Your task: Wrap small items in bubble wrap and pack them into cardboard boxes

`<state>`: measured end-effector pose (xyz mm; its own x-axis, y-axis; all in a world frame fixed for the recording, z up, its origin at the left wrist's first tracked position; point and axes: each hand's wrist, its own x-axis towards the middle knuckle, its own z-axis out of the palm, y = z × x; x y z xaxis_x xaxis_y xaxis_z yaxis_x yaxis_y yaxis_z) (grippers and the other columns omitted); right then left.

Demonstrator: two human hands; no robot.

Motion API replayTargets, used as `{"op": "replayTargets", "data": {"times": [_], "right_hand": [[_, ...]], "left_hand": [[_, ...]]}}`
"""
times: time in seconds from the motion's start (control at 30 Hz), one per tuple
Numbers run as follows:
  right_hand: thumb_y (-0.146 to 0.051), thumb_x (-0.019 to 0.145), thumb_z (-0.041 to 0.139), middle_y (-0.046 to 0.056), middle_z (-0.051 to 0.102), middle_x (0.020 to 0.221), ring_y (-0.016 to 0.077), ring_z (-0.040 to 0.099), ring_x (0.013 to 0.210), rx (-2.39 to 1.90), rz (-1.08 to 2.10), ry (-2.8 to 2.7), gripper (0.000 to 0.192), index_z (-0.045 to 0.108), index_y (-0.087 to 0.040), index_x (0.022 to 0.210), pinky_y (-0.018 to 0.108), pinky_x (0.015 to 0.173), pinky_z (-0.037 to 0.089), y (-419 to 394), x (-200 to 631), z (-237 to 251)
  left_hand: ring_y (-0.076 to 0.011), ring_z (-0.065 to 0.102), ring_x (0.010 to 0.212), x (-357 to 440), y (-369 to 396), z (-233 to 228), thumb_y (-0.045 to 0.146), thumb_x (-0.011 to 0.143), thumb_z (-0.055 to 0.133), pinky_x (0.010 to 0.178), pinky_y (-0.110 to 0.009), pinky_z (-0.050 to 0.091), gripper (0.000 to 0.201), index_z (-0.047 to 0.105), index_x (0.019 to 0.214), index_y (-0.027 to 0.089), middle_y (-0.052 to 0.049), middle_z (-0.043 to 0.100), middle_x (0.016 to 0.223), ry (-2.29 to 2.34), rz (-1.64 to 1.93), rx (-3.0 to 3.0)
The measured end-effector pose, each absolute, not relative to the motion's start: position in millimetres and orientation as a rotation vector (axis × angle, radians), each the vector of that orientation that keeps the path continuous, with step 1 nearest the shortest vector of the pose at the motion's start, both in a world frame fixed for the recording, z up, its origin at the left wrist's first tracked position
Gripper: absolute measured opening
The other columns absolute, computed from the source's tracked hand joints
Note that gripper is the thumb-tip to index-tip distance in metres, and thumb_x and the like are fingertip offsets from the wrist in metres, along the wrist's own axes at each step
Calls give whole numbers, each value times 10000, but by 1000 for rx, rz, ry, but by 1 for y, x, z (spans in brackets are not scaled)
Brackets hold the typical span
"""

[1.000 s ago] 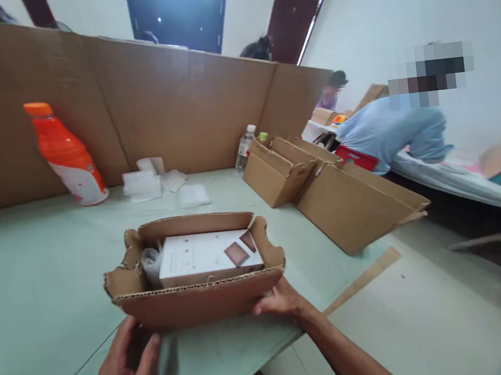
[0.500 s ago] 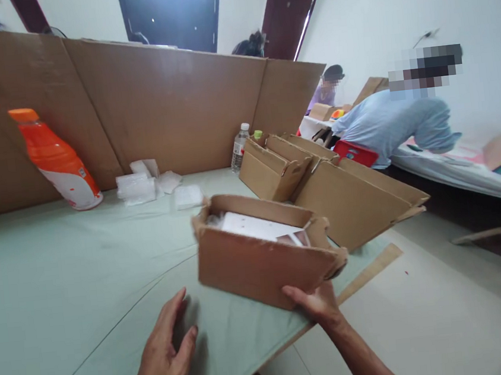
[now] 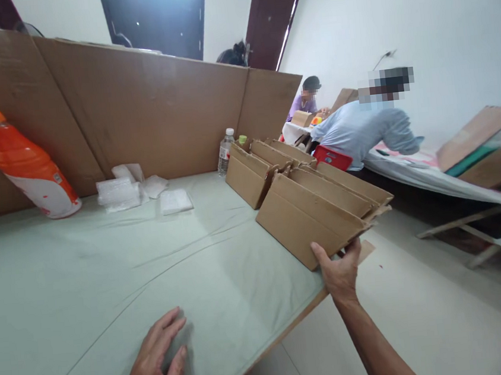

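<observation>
Cardboard box [image 3: 302, 227] sits at the right edge of the surface [image 3: 108, 286], gripped at its near lower corner by the right hand [image 3: 340, 270], thumb on the front face and fingers curled beneath. It touches a row of similar boxes [image 3: 275, 167] stretching away beyond that hand. The left hand [image 3: 156, 370] lies flat, fingers spread, on the green surface. Far beyond the left hand stand an orange bottle [image 3: 24, 166] and white packets [image 3: 138, 190] against a cardboard wall [image 3: 143, 103].
</observation>
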<state>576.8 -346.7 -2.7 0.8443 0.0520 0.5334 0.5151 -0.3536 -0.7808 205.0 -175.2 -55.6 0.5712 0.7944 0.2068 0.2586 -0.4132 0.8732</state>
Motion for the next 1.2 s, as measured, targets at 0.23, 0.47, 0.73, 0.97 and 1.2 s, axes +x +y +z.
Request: {"op": "replayTargets", "data": {"times": [0.23, 0.47, 0.73, 0.97, 1.2], "right_hand": [[-502, 691, 739, 146, 635, 1191, 292, 625, 1084, -1863, -281, -283, 679, 539, -161, 1244, 477, 950, 508, -372, 556, -38], [-525, 651, 752, 91, 687, 968, 246, 666, 895, -1830, -228, -251, 528, 587, -177, 1013, 415, 849, 543, -375, 549, -41], [-577, 620, 764, 46, 663, 764, 222, 646, 760, -1849, -270, -248, 473, 591, -190, 830, 383, 752, 544, -355, 572, -34], [-582, 671, 709, 32, 658, 678, 186, 612, 671, -1905, -194, -327, 421, 641, -175, 750, 323, 660, 516, -358, 552, -37], [-527, 711, 713, 91, 747, 936, 229, 692, 852, -1899, -13, -424, 635, 658, -152, 1220, 356, 772, 559, -339, 539, -28]], "left_hand": [[-249, 684, 1151, 193, -165, -67, 326, 914, 563, 824, -321, 635, 298, 724, 1165, 323, -57, 692, 1287, 661, 861, 2176], [-239, 696, 1127, 191, -166, -71, 292, 914, 562, 884, -347, 621, 302, 706, 1179, 299, -66, 695, 1279, 635, 939, 2246], [-237, 700, 1117, 191, -166, -69, 297, 916, 559, 880, -350, 623, 290, 707, 1165, 298, -64, 699, 1272, 632, 954, 2253], [-222, 703, 1107, 193, -167, -63, 256, 912, 563, 866, -329, 626, 291, 694, 1171, 284, -71, 708, 1246, 628, 954, 2290], [-254, 668, 1159, 196, -168, -51, 176, 875, 528, 934, -401, 597, 337, 699, 1163, 217, -129, 683, 1273, 671, 798, 2248]]}}
